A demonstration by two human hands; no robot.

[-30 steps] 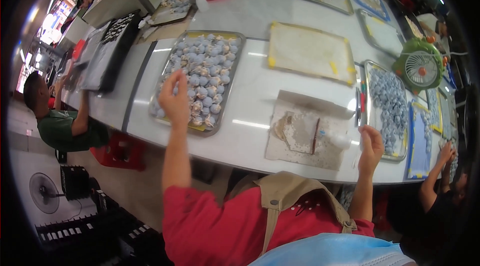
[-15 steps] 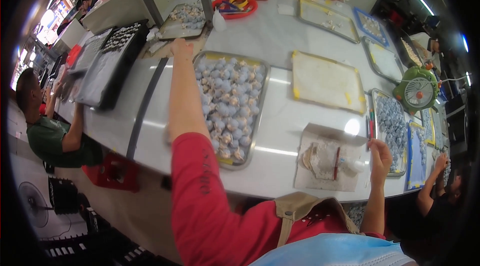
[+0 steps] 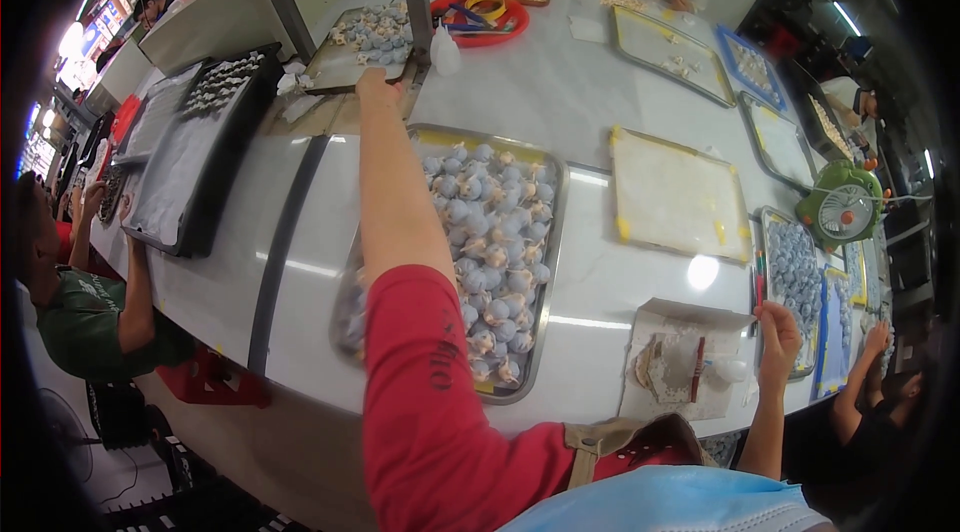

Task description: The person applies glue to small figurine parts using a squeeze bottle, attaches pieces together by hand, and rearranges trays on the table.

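My left hand (image 3: 379,86), its fingers curled and partly hidden, is at the near edge of a metal tray (image 3: 325,78) of small round grey-blue pieces with cream parts. What it holds, if anything, is out of sight. Beneath my outstretched left arm lies a larger metal tray (image 3: 557,262), densely filled with the same grey-blue pieces (image 3: 490,222). At the right, my right hand (image 3: 779,336) is closed in a pinch close to thin red and dark sticks (image 3: 759,289). Whatever sits between its fingertips is too small to make out.
Before me is a cardboard piece (image 3: 655,402) with a dark red pen (image 3: 697,369). Beyond it lies a yellow-taped tray (image 3: 680,192). A green fan (image 3: 843,204) stands right, a red basin (image 3: 515,24) and white bottle (image 3: 446,54) far off. Co-workers sit left, right and across.
The view has shifted, so the table's things appear farther right and lower. My left hand has reached slightly farther over the distant tray's edge. My right hand stays pinched near the sticks.
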